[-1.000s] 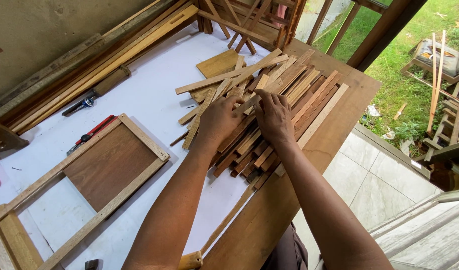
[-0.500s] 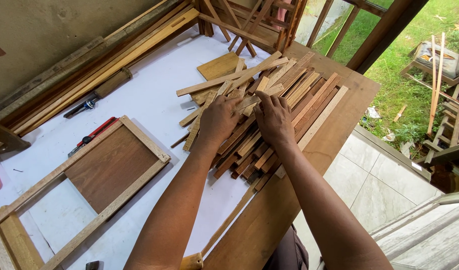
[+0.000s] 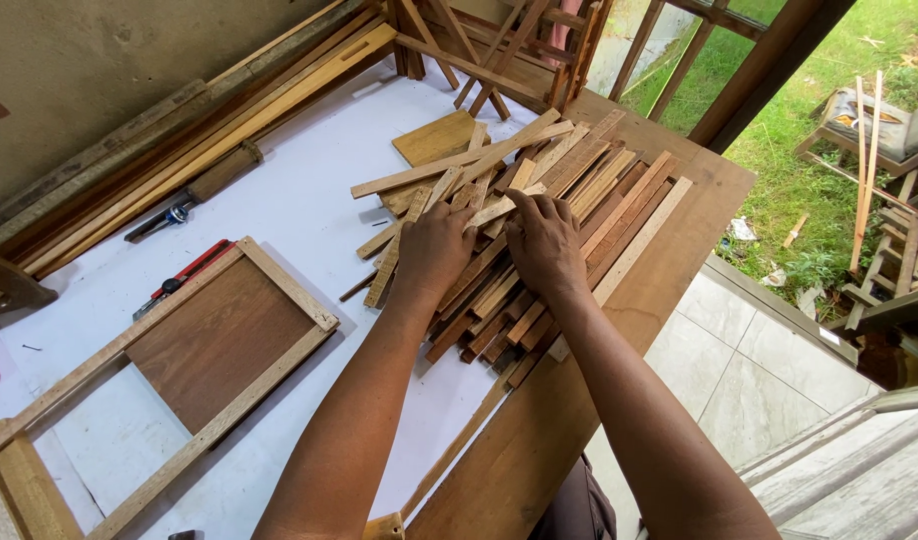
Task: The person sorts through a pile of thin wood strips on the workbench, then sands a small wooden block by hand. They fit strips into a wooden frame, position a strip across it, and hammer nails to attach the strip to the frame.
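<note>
A heap of short wooden strips point(image 3: 589, 205) lies on the white workbench point(image 3: 299, 200), light and dark pieces mixed. My left hand point(image 3: 434, 250) rests on the left side of the heap, fingers spread over several strips. My right hand point(image 3: 547, 240) lies beside it on the middle of the heap, fingertips pinching the end of a pale wooden strip point(image 3: 499, 210). Whether that strip is lifted clear of the heap cannot be told.
A wooden frame with a brown panel point(image 3: 214, 335) lies at the left. Long battens point(image 3: 209, 130) line the wall, with a dark tool point(image 3: 159, 220) and a red tool point(image 3: 184, 275) nearby. A brown board point(image 3: 569, 420) edges the bench on the right. Tiled floor and grass lie beyond.
Both hands stay on the heap; my fingers have shifted slightly among the strips. The frame and tools have not moved.
</note>
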